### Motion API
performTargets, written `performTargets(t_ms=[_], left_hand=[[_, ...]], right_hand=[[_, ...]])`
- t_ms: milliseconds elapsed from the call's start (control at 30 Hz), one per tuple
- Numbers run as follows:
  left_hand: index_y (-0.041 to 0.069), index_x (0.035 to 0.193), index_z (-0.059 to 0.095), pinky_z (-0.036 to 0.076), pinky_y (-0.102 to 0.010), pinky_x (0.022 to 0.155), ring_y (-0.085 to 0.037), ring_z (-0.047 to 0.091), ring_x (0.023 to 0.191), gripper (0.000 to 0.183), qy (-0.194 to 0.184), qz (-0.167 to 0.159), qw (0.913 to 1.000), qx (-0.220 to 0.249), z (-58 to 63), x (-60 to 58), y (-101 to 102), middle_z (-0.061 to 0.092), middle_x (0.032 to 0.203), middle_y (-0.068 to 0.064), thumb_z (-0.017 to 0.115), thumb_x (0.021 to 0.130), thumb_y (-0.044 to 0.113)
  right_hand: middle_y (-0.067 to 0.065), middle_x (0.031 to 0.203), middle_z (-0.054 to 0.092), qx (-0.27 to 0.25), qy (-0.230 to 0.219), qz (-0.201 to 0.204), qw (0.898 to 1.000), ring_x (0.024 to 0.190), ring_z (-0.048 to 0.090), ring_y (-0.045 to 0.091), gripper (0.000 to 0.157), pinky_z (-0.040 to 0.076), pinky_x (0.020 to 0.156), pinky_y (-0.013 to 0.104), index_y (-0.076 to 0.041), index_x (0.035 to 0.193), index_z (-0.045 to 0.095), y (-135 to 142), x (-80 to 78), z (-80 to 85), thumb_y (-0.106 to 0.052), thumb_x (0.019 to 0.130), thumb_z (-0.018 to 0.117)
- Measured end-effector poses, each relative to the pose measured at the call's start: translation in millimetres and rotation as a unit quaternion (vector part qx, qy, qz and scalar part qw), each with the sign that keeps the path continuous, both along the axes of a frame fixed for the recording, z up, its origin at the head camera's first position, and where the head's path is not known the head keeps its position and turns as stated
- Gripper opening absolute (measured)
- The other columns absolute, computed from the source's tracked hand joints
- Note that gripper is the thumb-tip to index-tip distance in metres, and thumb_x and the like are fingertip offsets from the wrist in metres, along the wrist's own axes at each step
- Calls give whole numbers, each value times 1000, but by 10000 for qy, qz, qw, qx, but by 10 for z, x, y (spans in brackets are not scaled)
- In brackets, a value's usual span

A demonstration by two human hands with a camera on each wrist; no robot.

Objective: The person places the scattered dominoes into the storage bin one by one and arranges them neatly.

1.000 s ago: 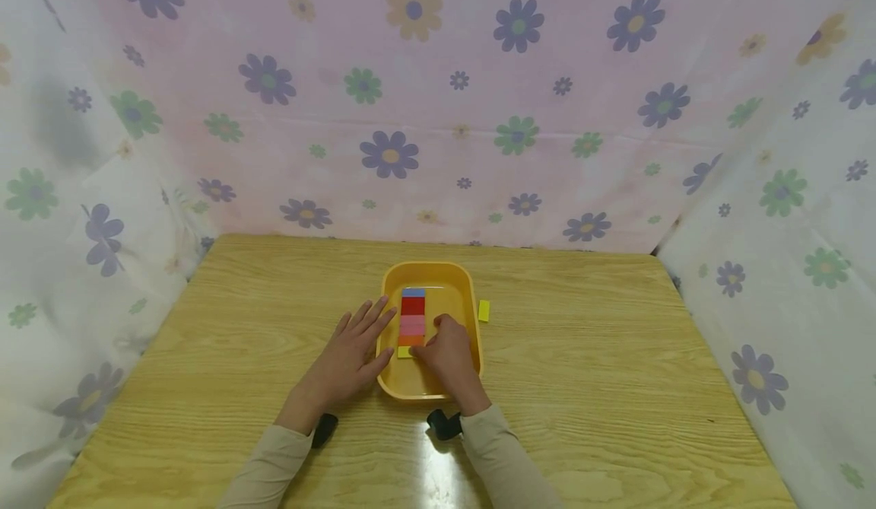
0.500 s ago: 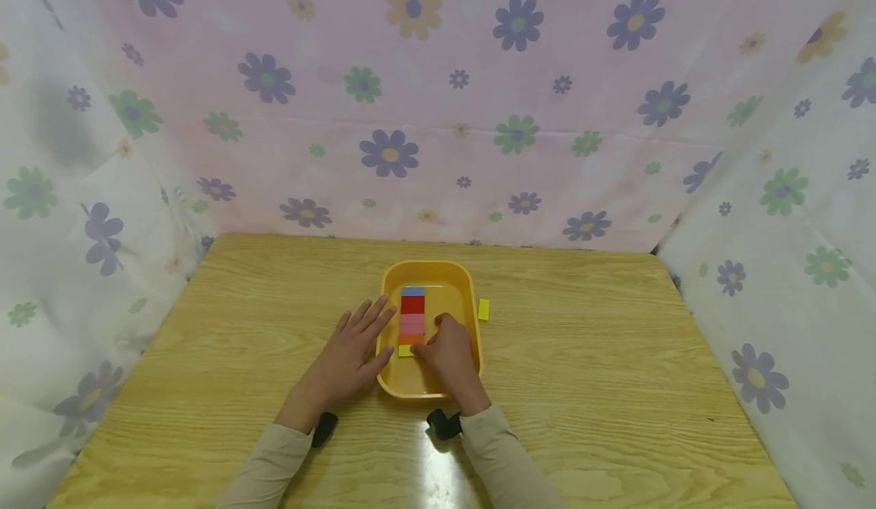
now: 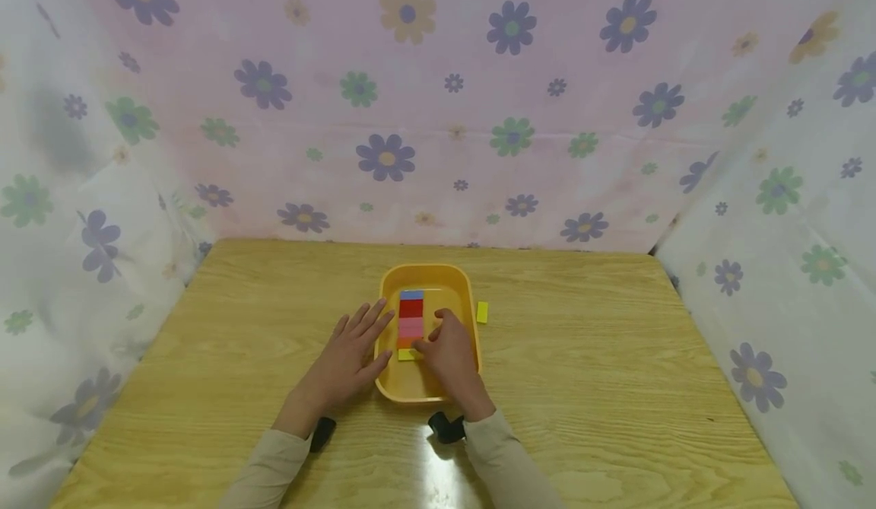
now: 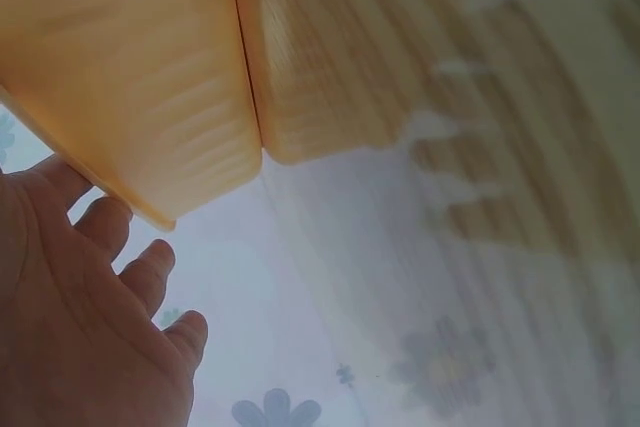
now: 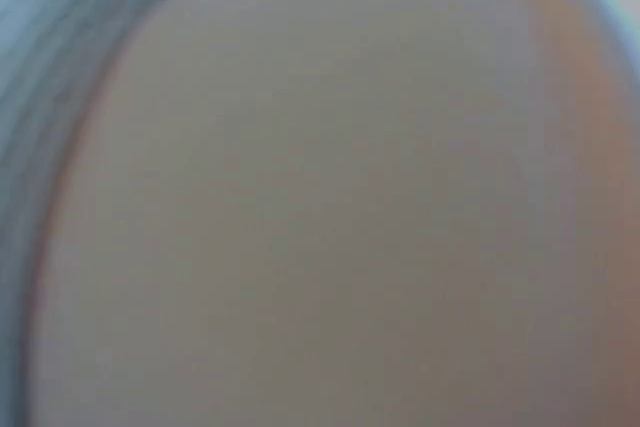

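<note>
A yellow tray (image 3: 424, 267) holds a row of flat coloured blocks: a blue block (image 3: 411, 295) at the far end, then a red block (image 3: 411, 309), pink blocks (image 3: 411, 327), an orange block (image 3: 407, 342) and a yellow block (image 3: 405, 355) nearest. My right hand (image 3: 452, 355) is over the tray's right half, its thumb tip at the right edge of the orange and yellow blocks and its index finger apart from the thumb. Fingers spread, my left hand (image 3: 338, 364) rests at the tray's left rim. The left wrist view shows its fingertips by the tray wall (image 4: 180, 77).
A loose yellow block (image 3: 482, 312) lies on the wooden table (image 3: 582, 357), just right of the tray. Dark wrist-worn devices (image 3: 446, 427) show by both wrists. Flowered cloth (image 3: 424, 113) surrounds the table. Skin and sleeve fill the blurred right wrist view.
The right thumb has shifted slightly away from the body, from the yellow block toward the orange one. The left hand and the row of blocks stay as they were.
</note>
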State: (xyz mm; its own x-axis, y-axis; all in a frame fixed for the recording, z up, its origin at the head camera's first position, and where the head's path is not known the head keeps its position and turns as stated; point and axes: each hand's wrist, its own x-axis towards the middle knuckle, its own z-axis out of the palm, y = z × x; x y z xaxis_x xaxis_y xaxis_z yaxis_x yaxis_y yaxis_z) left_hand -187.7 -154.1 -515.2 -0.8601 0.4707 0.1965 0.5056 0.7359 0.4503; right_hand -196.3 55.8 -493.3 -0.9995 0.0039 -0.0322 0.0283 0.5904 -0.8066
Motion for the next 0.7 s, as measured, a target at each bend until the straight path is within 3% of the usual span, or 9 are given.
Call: performTargets(t_ms=[133, 233, 400, 500, 567, 700], left_hand=[[13, 160, 35, 14, -67, 121, -40, 22, 154, 66, 29, 9, 10000, -46, 2, 7, 0, 25, 169, -8, 57, 103, 38], [13, 160, 34, 14, -67, 121, -40, 22, 154, 66, 30, 9, 10000, -50, 12, 10, -1, 25, 169, -8, 56, 103, 38], [10, 159, 35, 15, -68, 120, -41, 23, 154, 66, 81, -50, 10000, 1, 20, 10, 6, 28, 167, -11, 57, 103, 37], [9, 159, 36, 15, -68, 120, -42, 23, 153, 66, 105, -62, 9999, 36, 19, 14, 8, 28, 167, -11, 58, 102, 36], [9, 159, 36, 15, -68, 120, -42, 23, 153, 66, 116, -50, 9999, 40, 20, 17, 9, 27, 167, -11, 58, 102, 35], [9, 158, 37, 15, -69, 120, -42, 23, 153, 66, 112, -38, 9999, 12, 22, 19, 18, 27, 167, -11, 59, 101, 34]], right_hand=[[13, 94, 67, -589, 201, 79, 9980, 68, 63, 17, 55, 55, 59, 29, 6, 133, 56, 127, 28, 126, -14, 88, 80], [12, 94, 68, -1077, 652, -52, 9920, 69, 65, 19, 44, 57, 60, 28, 1, 129, 62, 251, 26, 208, -13, 91, 77], [11, 90, 68, -1674, 1730, -847, 9669, 75, 64, 21, 22, 54, 63, 20, -4, 115, 70, 487, -24, 188, -9, 93, 74], [13, 89, 67, -1801, 1942, -1247, 9562, 77, 63, 21, 17, 51, 61, 18, -5, 112, 70, 655, -59, 96, -10, 96, 70], [13, 90, 68, -1652, 1864, -1344, 9591, 78, 62, 20, 16, 50, 61, 18, -4, 112, 70, 774, -86, 30, -10, 97, 67], [15, 94, 71, -959, 1401, -1083, 9795, 81, 64, 24, 20, 53, 69, 24, 2, 114, 70, 997, -138, -78, -6, 96, 67]])
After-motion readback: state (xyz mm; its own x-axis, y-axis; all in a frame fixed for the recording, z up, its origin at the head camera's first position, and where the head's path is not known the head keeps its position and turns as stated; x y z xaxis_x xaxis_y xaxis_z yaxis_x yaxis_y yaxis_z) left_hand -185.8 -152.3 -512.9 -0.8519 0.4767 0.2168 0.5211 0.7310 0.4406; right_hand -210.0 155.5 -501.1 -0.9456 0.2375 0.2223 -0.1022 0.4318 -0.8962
